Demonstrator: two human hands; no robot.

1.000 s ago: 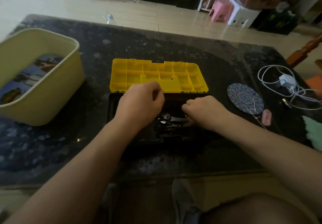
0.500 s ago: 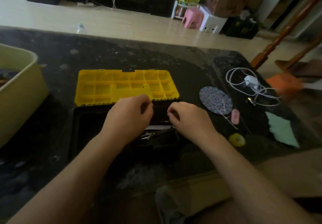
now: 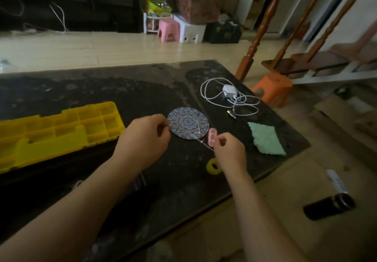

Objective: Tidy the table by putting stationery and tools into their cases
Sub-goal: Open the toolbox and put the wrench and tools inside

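Observation:
The toolbox lies open at the left, its yellow compartment lid [image 3: 61, 131] flat on the table and its black base [image 3: 40, 172] in front of it. A metal tool [image 3: 139, 181] shows in the base under my left forearm. My left hand [image 3: 142, 139] hovers with curled fingers at the left edge of a round patterned disc [image 3: 187, 122]. With thumb and forefinger drawn together, my right hand [image 3: 228, 151] sits beside a pink eraser [image 3: 212, 137], over a thin white stick [image 3: 204, 142]. It partly hides a yellow tape roll [image 3: 212, 168]. Neither hand plainly holds anything.
A white charger with coiled cable [image 3: 229, 95] and a small metal piece [image 3: 231, 113] lie at the far right of the dark table [image 3: 122, 90]. A green cloth [image 3: 265, 139] lies near the right edge. On the floor are an orange stool [image 3: 273, 88] and a black cylinder [image 3: 328, 208].
Both hands have left the toolbox base and moved right to the disc and eraser. The view has swung right, and the cream tub has gone out of sight.

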